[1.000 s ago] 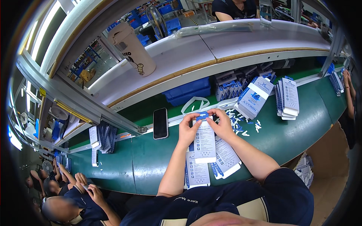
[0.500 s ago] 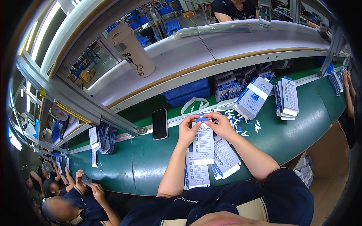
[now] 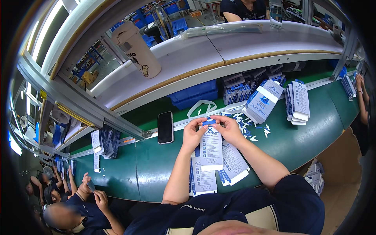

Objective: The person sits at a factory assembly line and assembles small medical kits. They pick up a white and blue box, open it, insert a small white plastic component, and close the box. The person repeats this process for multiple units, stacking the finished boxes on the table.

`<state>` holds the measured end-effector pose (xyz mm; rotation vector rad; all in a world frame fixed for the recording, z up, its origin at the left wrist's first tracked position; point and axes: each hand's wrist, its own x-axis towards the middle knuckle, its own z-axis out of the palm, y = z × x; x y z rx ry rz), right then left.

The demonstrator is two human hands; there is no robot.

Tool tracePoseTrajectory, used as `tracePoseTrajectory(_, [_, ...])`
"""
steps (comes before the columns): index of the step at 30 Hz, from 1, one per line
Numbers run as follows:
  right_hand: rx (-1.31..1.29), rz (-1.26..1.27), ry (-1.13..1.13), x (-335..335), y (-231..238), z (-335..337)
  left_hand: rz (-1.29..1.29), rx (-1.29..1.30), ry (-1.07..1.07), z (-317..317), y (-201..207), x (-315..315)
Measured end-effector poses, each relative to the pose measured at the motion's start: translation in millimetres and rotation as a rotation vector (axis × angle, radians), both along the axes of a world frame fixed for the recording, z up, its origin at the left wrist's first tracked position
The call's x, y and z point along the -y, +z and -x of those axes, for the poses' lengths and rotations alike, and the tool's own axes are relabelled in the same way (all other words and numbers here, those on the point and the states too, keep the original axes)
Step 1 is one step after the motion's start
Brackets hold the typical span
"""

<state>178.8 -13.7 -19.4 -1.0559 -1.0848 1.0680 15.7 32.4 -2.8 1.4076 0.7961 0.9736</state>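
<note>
Between my two hands is a flat white-and-blue cardboard box (image 3: 211, 150), held by its far end. My left hand (image 3: 193, 132) grips the far left corner, thumb on the front face. At the far right corner my right hand (image 3: 228, 129) pinches the blue top edge with thumb and fingers. Under and beside this box lie more boxes of the same kind: a left stack (image 3: 204, 181) and a right stack (image 3: 235, 166), fanned on the green table. Small white and blue scraps (image 3: 250, 129) lie scattered just right of my right hand.
A black phone (image 3: 165, 127) lies left of my hands. Beyond them are a white strap loop (image 3: 201, 109), a blue bin (image 3: 194, 94) and a banded bundle of boxes (image 3: 263, 102). A beige tumbler (image 3: 138, 51) stands on the shelf. A co-worker (image 3: 78, 213) sits at left.
My hands and the box have stayed nearly in place, with slight finger movement at the box's top edge. The co-worker's hands at left have shifted a little.
</note>
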Motion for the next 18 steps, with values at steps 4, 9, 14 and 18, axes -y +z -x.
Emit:
tracePoseTrajectory(4, [0.387,-0.172,-0.127,6,13,1,-0.055,-0.044,0.037,2,-7,-2])
tracePoseTrajectory(9, [0.529,-0.384,-0.191,2,7,0,-0.266,-0.123,0.065,1,-7,-3])
tracePoseTrajectory(14, [0.581,-0.412,-0.226,2,8,0,-0.383,-0.240,0.088,0,-2,-3])
tracePoseTrajectory(18, [0.636,-0.422,-0.256,3,9,2,-0.434,-0.289,0.122,-1,3,-1])
